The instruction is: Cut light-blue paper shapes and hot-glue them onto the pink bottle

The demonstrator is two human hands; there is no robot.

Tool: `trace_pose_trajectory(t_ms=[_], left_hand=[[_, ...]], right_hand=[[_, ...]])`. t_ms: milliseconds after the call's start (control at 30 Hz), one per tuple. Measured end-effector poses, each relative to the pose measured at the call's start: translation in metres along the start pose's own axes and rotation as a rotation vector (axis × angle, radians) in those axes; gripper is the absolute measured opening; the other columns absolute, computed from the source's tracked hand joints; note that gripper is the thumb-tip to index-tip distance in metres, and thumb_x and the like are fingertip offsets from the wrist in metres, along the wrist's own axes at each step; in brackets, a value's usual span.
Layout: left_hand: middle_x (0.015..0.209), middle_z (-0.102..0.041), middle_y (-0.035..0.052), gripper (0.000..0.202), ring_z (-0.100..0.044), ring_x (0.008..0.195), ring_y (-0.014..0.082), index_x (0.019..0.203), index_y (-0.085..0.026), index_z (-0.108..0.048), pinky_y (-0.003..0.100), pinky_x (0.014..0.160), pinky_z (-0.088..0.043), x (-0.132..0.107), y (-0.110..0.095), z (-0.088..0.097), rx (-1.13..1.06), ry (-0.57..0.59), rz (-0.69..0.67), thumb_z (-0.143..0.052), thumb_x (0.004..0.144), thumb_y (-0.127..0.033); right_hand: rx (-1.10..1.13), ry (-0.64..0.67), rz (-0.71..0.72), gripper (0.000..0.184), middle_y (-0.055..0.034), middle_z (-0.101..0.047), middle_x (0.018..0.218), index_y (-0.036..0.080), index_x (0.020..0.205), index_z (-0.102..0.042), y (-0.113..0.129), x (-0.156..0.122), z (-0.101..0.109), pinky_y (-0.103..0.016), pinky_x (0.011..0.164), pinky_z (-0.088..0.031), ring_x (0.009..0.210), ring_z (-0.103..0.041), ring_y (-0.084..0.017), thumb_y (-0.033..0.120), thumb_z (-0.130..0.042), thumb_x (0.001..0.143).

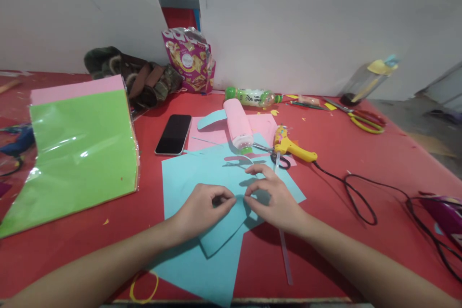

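In the middle of the table, my left hand [207,204] has thumb and forefinger pinched at the upper edge of a light blue sheet of paper [222,238]. My right hand [276,199] pinches the same edge just beside it, its other fingers loosely raised. This sheet lies over larger blue sheets [184,173]. Beyond my hands rests a pink-wrapped bottle [238,122] with a blue paper wing [212,119] on its left side. Near my right fingertips is a curved pink paper strip [236,158]. A yellow glue gun [294,147], its clear glue stick [285,255] pointing toward me, lies by black-handled scissors [283,160].
A phone [173,134] and wrapped coloured paper [83,149] lie left; a yellow ring [144,288] is in front. Behind are a camouflage item [155,82], snack bag [191,62] and green-capped bottle [252,96]. Rightward are yellow-red scissors [366,120], a clear container [368,82] and a black cord [361,202].
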State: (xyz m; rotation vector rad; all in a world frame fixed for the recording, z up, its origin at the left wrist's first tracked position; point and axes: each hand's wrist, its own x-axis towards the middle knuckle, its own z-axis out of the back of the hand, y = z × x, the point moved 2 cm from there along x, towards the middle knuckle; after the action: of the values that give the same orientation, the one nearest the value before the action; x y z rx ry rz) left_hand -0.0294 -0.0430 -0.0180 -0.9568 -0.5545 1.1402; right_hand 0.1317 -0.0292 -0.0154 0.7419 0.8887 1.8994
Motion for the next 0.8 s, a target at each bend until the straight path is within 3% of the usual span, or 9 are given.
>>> trace_pose_trajectory(t_ms=[233,433,800], left_hand=[[0.056,-0.063,0.0007,0.018,-0.054,0.051,0.0121,0.065,-0.015,-0.065,0.019,0.051,-0.04,-0.0011,-0.0001,-0.0009,-0.002,-0.001,-0.017,-0.05,0.073,-0.023],[0.054,-0.061,0.0001,0.019,-0.051,0.049,0.011,0.064,-0.015,-0.064,0.019,0.048,-0.038,-0.0011,0.0016,-0.0023,-0.019,0.023,-0.004,-0.05,0.073,-0.024],[0.057,-0.062,0.0021,0.02,-0.053,0.052,0.0113,0.065,-0.013,-0.063,0.019,0.051,-0.039,-0.0016,0.0,-0.0037,0.007,0.094,-0.015,-0.049,0.076,-0.023]], right_hand=[[0.023,0.014,0.02,0.013,-0.0069,-0.049,0.104,0.019,0.059,-0.056,0.0009,-0.0001,-0.0006,-0.04,0.088,-0.039,0.103,-0.047,-0.022,0.009,-0.055,0.067],[0.063,0.034,-0.05,0.015,-0.0064,-0.05,0.1,0.019,0.057,-0.055,0.0008,0.0016,0.0032,-0.037,0.081,-0.043,0.097,-0.05,-0.021,0.01,-0.051,0.069],[0.03,0.051,0.018,0.013,-0.0079,-0.048,0.104,0.019,0.059,-0.054,0.0001,-0.0003,-0.0015,-0.039,0.087,-0.039,0.103,-0.048,-0.021,0.01,-0.052,0.069]])
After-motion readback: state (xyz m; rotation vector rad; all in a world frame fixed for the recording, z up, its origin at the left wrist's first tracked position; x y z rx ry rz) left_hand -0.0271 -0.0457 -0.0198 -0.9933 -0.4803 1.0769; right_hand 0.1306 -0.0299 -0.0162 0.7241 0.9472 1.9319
